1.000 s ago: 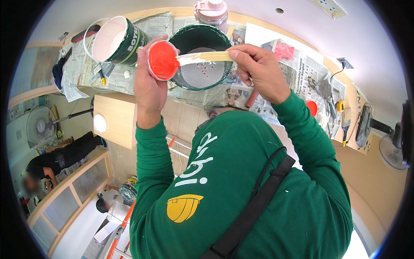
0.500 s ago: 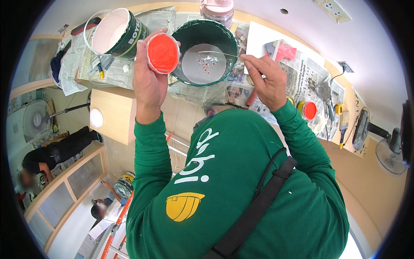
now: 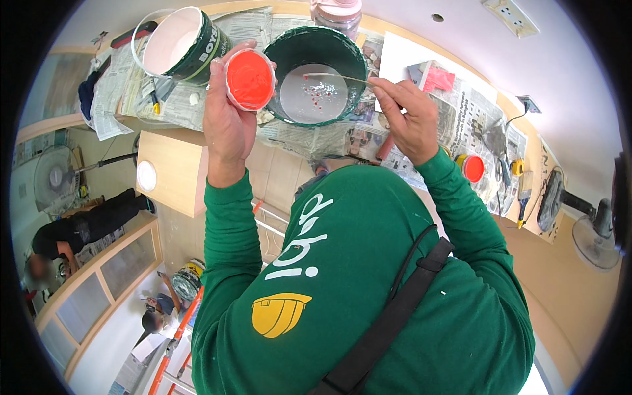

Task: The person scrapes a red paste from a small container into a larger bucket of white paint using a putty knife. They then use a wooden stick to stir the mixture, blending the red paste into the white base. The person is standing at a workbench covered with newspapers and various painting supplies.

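My left hand (image 3: 227,135) is wrapped round a small tub of bright red paint (image 3: 250,79), its open top facing me. Just right of it stands a dark green bucket (image 3: 315,39) with pale grey paint (image 3: 309,99) inside. Red drops and a glossy patch dot the grey surface. Between thumb and fingers, my right hand (image 3: 411,118) pinches a thin stick (image 3: 349,78) that reaches over the bucket's right rim. Its far end, with a trace of red, is above or at the grey paint; I cannot tell which.
Newspaper (image 3: 296,141) covers the worktop. A second bucket (image 3: 176,43) leans at left; a pink-lidded jar (image 3: 337,14) stands behind. At right are a red-topped can (image 3: 472,168), a paintbrush (image 3: 525,191) and a fan (image 3: 596,234). A ladder (image 3: 174,342) and two people are lower left.
The red-paint tub and the stick stay in my hands, almost in place. The view has shifted slightly. The stick's tip now shows red, and the person at lower left has moved a little.
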`<state>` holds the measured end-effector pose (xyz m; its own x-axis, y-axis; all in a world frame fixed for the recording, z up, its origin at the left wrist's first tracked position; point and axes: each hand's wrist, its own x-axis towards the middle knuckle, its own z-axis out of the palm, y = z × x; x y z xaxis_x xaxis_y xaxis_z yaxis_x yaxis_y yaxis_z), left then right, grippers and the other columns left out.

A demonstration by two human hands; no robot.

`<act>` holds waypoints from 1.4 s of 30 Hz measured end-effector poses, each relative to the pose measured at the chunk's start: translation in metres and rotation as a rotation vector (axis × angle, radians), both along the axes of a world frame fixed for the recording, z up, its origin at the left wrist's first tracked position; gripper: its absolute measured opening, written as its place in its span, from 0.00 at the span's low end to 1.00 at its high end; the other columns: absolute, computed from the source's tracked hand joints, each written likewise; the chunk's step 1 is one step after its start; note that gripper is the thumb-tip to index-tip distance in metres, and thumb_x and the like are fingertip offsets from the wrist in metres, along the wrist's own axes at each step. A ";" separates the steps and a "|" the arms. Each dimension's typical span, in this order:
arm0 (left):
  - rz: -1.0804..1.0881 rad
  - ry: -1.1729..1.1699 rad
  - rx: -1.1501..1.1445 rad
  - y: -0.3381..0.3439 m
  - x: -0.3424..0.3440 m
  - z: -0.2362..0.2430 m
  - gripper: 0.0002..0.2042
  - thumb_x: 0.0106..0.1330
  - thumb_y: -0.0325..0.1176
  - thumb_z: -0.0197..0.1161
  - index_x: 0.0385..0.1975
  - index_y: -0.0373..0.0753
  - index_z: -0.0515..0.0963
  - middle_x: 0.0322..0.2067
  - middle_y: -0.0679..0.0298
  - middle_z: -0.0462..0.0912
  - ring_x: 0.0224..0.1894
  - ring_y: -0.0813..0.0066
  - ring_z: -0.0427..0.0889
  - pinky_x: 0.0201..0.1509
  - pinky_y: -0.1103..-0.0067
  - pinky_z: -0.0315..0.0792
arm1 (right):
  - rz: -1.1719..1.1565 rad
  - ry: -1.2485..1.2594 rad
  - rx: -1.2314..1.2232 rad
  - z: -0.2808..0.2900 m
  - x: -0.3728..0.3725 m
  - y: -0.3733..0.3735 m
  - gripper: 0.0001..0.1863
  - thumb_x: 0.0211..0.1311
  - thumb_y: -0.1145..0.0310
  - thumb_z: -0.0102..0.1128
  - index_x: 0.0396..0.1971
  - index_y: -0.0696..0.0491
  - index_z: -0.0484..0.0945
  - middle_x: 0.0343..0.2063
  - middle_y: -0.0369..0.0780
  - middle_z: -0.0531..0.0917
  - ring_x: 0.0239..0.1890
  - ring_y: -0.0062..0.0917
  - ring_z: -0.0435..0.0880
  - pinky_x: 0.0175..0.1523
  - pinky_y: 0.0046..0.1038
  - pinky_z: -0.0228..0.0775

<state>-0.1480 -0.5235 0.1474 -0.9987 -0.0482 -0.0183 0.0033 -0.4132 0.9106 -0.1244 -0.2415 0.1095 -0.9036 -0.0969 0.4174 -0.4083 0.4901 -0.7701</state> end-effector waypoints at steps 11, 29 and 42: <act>0.037 -0.006 -0.015 0.001 0.000 -0.001 0.31 0.86 0.52 0.36 0.67 0.27 0.68 0.50 0.43 0.83 0.47 0.59 0.86 0.47 0.69 0.83 | -0.001 -0.031 0.014 0.000 -0.004 -0.001 0.11 0.69 0.71 0.67 0.49 0.50 0.90 0.22 0.37 0.76 0.24 0.24 0.75 0.30 0.30 0.66; 0.001 0.004 -0.017 -0.002 0.001 -0.003 0.31 0.86 0.53 0.35 0.67 0.27 0.69 0.50 0.43 0.83 0.47 0.59 0.86 0.48 0.70 0.83 | -0.015 -0.089 0.001 0.007 -0.003 -0.002 0.11 0.69 0.71 0.67 0.48 0.52 0.90 0.22 0.37 0.78 0.24 0.23 0.75 0.31 0.29 0.66; 0.020 0.006 -0.013 -0.002 0.002 -0.003 0.31 0.86 0.52 0.35 0.67 0.28 0.69 0.51 0.43 0.83 0.48 0.59 0.86 0.47 0.70 0.83 | -0.022 -0.067 -0.013 0.007 -0.002 -0.003 0.11 0.69 0.70 0.68 0.48 0.52 0.90 0.23 0.38 0.79 0.25 0.24 0.77 0.32 0.28 0.68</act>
<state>-0.1463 -0.5252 0.1440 -0.9976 -0.0680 -0.0118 0.0165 -0.4012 0.9158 -0.1268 -0.2447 0.1163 -0.9312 -0.0718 0.3574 -0.3453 0.4877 -0.8018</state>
